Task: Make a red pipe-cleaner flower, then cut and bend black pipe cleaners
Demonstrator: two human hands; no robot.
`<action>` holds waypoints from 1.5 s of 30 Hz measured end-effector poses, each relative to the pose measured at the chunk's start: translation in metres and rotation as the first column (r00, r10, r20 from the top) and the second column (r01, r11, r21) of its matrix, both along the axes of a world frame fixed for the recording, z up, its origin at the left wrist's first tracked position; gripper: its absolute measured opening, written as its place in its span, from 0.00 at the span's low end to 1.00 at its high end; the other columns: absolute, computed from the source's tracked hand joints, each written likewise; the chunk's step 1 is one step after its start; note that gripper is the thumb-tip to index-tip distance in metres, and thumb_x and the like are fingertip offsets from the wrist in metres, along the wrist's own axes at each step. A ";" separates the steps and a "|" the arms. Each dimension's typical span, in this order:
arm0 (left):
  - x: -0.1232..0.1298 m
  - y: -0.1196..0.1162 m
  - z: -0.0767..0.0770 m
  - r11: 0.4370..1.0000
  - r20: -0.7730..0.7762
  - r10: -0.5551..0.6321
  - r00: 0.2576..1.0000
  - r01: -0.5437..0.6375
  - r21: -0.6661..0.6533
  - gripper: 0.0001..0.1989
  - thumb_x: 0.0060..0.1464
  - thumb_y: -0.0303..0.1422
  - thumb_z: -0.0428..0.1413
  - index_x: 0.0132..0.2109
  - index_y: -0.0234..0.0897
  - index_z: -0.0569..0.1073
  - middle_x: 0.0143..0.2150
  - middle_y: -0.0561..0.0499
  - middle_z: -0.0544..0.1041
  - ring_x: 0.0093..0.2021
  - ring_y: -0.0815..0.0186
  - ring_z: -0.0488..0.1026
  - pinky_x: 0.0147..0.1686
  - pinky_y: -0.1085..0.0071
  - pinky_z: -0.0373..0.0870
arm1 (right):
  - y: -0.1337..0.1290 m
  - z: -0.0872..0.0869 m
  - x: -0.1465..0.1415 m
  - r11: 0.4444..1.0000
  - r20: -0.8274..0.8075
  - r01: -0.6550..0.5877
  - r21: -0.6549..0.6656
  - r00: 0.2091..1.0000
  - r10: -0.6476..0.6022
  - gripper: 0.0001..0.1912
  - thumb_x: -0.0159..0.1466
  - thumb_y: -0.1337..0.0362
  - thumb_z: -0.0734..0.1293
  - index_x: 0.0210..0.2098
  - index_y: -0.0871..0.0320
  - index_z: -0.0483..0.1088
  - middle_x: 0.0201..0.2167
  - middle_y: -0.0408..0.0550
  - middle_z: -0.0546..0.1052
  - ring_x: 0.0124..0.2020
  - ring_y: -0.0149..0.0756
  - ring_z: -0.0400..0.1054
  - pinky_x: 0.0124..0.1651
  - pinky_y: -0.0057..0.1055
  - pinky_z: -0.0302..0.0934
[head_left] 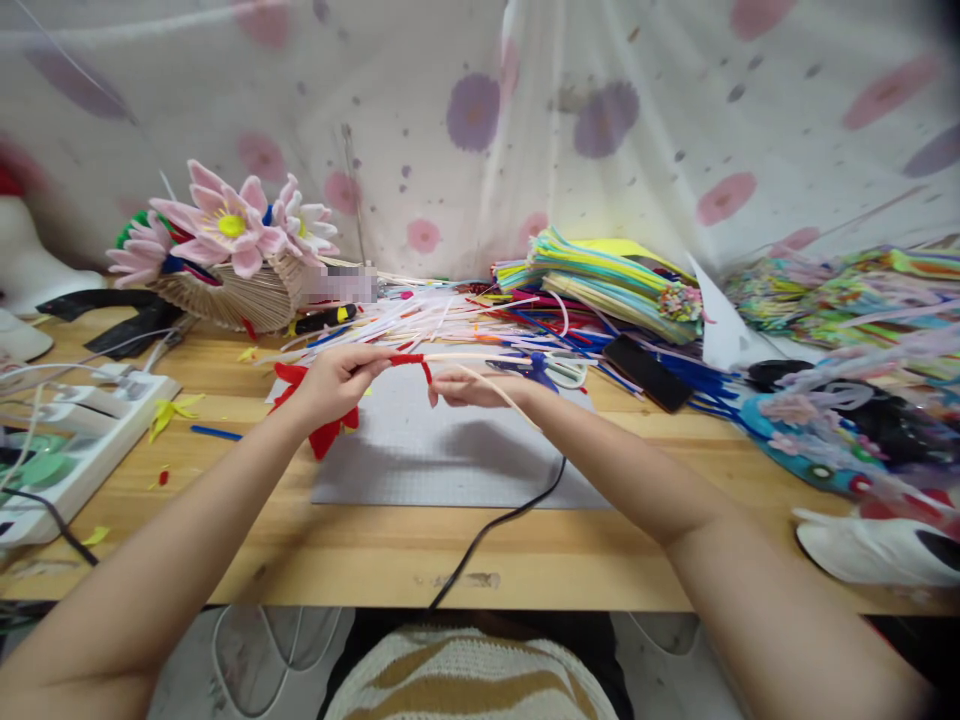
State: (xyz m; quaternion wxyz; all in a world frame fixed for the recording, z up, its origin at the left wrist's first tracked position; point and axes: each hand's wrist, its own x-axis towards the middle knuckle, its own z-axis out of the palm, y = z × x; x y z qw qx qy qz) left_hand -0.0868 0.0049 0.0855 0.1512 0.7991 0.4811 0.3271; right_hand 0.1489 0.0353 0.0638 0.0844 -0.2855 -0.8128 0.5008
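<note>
The grip of the left hand (pixel 341 385) is closed on the left end of a red fuzzy strip (pixel 407 359), thumb against fingers. The strip runs rightward from these fingertips along pale stems (pixel 465 357), then bends down to the right hand (pixel 474 388), whose grip is pinched shut on its hanging end. One pale stem arcs over the right wrist.

Both hands are above a grey mat (pixel 450 455), between the front and back edges of the bench (pixel 360 560). A red flower (pixel 325 438) lies below the left hand, by the mat's left edge; scissors (pixel 564 370) are just behind the right hand. A dark phone (pixel 647 373) lies beyond the mat's back right corner, and a white power strip (pixel 112 440) is near the bench's left edge. Toward the back edge, a pixelated patch (pixel 349 283) hides whatever is under it.
</note>
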 end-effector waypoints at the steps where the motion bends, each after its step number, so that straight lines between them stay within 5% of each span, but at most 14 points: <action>1: -0.001 0.001 -0.003 0.999 -0.009 0.035 0.999 -0.035 0.015 0.18 0.54 0.40 0.49 0.43 0.39 0.79 0.38 0.48 0.80 0.38 0.62 0.76 0.39 0.67 0.72 | -0.010 -0.001 -0.002 1.000 0.003 0.017 -0.010 1.000 -0.017 0.19 0.66 0.54 0.53 0.35 0.62 0.67 0.21 0.39 0.58 0.23 0.26 0.52 0.29 0.25 0.50; 6: -0.003 0.006 -0.010 0.988 -0.172 0.121 0.978 -0.101 0.119 0.18 0.55 0.37 0.47 0.43 0.39 0.78 0.40 0.47 0.80 0.41 0.61 0.75 0.41 0.68 0.70 | -0.031 0.027 0.000 0.978 -0.081 0.102 0.179 0.993 -0.089 0.16 0.66 0.57 0.53 0.36 0.61 0.67 0.23 0.40 0.62 0.26 0.27 0.56 0.33 0.26 0.52; 9: -0.003 0.005 -0.005 0.993 -0.258 0.001 0.966 0.029 0.113 0.17 0.55 0.37 0.47 0.43 0.41 0.79 0.37 0.48 0.80 0.39 0.63 0.76 0.40 0.69 0.70 | -0.013 0.051 0.008 0.888 -0.123 0.187 0.420 0.981 -0.148 0.16 0.65 0.59 0.55 0.32 0.62 0.68 0.27 0.44 0.66 0.31 0.30 0.58 0.38 0.27 0.51; 12: -0.003 0.001 0.004 0.984 -0.240 -0.170 0.956 0.179 0.018 0.17 0.55 0.37 0.47 0.43 0.42 0.78 0.35 0.49 0.80 0.36 0.65 0.76 0.39 0.70 0.71 | 0.012 0.059 0.014 0.847 -0.108 0.198 0.494 0.980 -0.167 0.16 0.64 0.57 0.58 0.30 0.62 0.69 0.28 0.45 0.67 0.33 0.31 0.58 0.39 0.28 0.50; 18: -0.002 -0.007 0.012 0.989 -0.033 -0.145 0.989 0.144 -0.031 0.17 0.53 0.40 0.49 0.41 0.41 0.79 0.33 0.48 0.79 0.34 0.63 0.75 0.35 0.68 0.71 | 0.027 0.020 0.012 0.999 -0.070 -0.002 0.052 0.998 0.005 0.20 0.63 0.50 0.57 0.34 0.62 0.69 0.21 0.39 0.61 0.23 0.26 0.53 0.27 0.25 0.47; 21: -0.004 -0.003 0.005 1.000 0.006 -0.001 1.000 0.001 0.014 0.18 0.53 0.42 0.49 0.41 0.40 0.79 0.35 0.47 0.80 0.35 0.62 0.75 0.35 0.67 0.72 | 0.012 -0.002 0.005 0.982 -0.127 -0.083 -0.167 0.990 0.062 0.21 0.65 0.50 0.55 0.38 0.62 0.67 0.20 0.38 0.60 0.20 0.25 0.49 0.24 0.24 0.43; 24: -0.005 0.003 -0.004 0.986 -0.034 0.145 0.989 -0.142 0.086 0.18 0.54 0.40 0.48 0.43 0.39 0.78 0.39 0.47 0.80 0.38 0.61 0.75 0.38 0.67 0.71 | -0.006 -0.007 -0.004 0.977 -0.175 -0.019 -0.211 0.984 -0.018 0.20 0.66 0.51 0.53 0.39 0.61 0.65 0.19 0.37 0.58 0.19 0.25 0.46 0.23 0.24 0.43; 27: -0.003 0.004 -0.010 0.954 -0.200 0.275 0.940 -0.241 0.176 0.17 0.54 0.36 0.47 0.44 0.41 0.78 0.41 0.48 0.80 0.40 0.61 0.76 0.37 0.69 0.70 | -0.015 0.009 -0.011 0.993 -0.151 0.117 0.009 0.982 -0.114 0.17 0.66 0.55 0.54 0.34 0.61 0.65 0.21 0.38 0.59 0.22 0.26 0.51 0.28 0.24 0.48; 29: -0.001 0.004 -0.010 0.946 -0.326 0.301 0.896 -0.235 0.224 0.16 0.54 0.34 0.47 0.43 0.43 0.78 0.40 0.48 0.80 0.39 0.61 0.76 0.35 0.69 0.69 | -0.013 0.026 -0.011 0.950 -0.125 0.184 0.253 0.980 -0.156 0.15 0.65 0.59 0.55 0.30 0.61 0.66 0.25 0.42 0.64 0.28 0.28 0.57 0.34 0.26 0.51; 31: 0.000 0.004 -0.008 0.956 -0.401 0.251 0.881 -0.162 0.243 0.16 0.54 0.33 0.47 0.42 0.44 0.78 0.38 0.49 0.80 0.38 0.62 0.76 0.33 0.70 0.68 | -0.004 0.042 -0.008 0.870 -0.093 0.222 0.441 0.975 -0.202 0.14 0.65 0.61 0.56 0.29 0.61 0.67 0.29 0.45 0.68 0.32 0.30 0.59 0.38 0.28 0.51; 34: -0.001 0.003 -0.001 0.986 -0.392 0.014 0.920 0.053 0.159 0.16 0.55 0.34 0.46 0.41 0.44 0.79 0.35 0.50 0.80 0.35 0.65 0.76 0.34 0.72 0.68 | 0.017 0.055 0.002 0.811 -0.079 0.250 0.529 0.966 -0.247 0.14 0.64 0.61 0.57 0.30 0.62 0.69 0.30 0.47 0.70 0.34 0.31 0.60 0.39 0.29 0.50; 38: -0.003 0.000 0.007 0.983 -0.157 -0.183 0.970 0.185 -0.002 0.18 0.55 0.40 0.47 0.42 0.42 0.79 0.34 0.49 0.80 0.35 0.64 0.76 0.36 0.71 0.71 | 0.042 0.045 0.011 0.930 -0.097 0.142 0.339 0.988 -0.116 0.17 0.63 0.55 0.58 0.30 0.62 0.69 0.26 0.43 0.67 0.28 0.28 0.58 0.33 0.26 0.51; 41: -0.004 -0.001 0.005 0.998 -0.002 -0.057 0.998 0.057 -0.012 0.18 0.53 0.43 0.49 0.41 0.42 0.79 0.35 0.48 0.80 0.36 0.61 0.76 0.37 0.67 0.72 | 0.043 0.021 0.008 0.998 -0.086 0.012 0.064 0.996 -0.006 0.20 0.63 0.51 0.58 0.31 0.62 0.68 0.20 0.39 0.62 0.22 0.25 0.53 0.26 0.25 0.48; 45: -0.007 0.005 -0.005 0.991 0.039 0.134 0.990 -0.134 -0.007 0.18 0.53 0.41 0.50 0.42 0.39 0.79 0.38 0.47 0.80 0.37 0.59 0.76 0.36 0.65 0.72 | 0.016 -0.007 -0.006 0.986 -0.136 -0.055 -0.157 0.990 0.034 0.19 0.66 0.51 0.54 0.33 0.61 0.64 0.16 0.35 0.55 0.18 0.25 0.47 0.22 0.24 0.42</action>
